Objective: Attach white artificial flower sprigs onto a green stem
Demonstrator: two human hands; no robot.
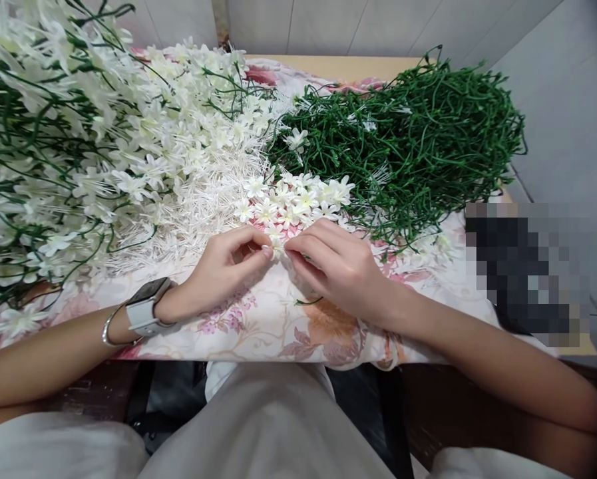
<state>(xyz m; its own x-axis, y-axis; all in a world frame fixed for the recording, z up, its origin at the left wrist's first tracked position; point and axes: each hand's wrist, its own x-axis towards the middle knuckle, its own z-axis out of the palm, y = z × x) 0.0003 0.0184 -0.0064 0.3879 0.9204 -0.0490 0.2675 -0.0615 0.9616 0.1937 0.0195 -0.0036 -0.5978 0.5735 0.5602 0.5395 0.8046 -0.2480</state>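
Evidently, we were at close fingertip work on one bloom (277, 249).
It sat between our hands, just our side of the loose flowers (303, 199): the left hand (223, 266) pinched it, the right hand (351, 269) pinched beside it, on what we couldn't tell. The next move, we judged, called for a steady, delicate touch.

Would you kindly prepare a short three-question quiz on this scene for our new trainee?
1. Which wrist wears the watch?
2. True or false: the pile of green stems lies to the right of the large heap of white flowers.
3. Complete: between the left hand and the right hand is a small white ____.

Key:
1. The left.
2. True.
3. Flower.
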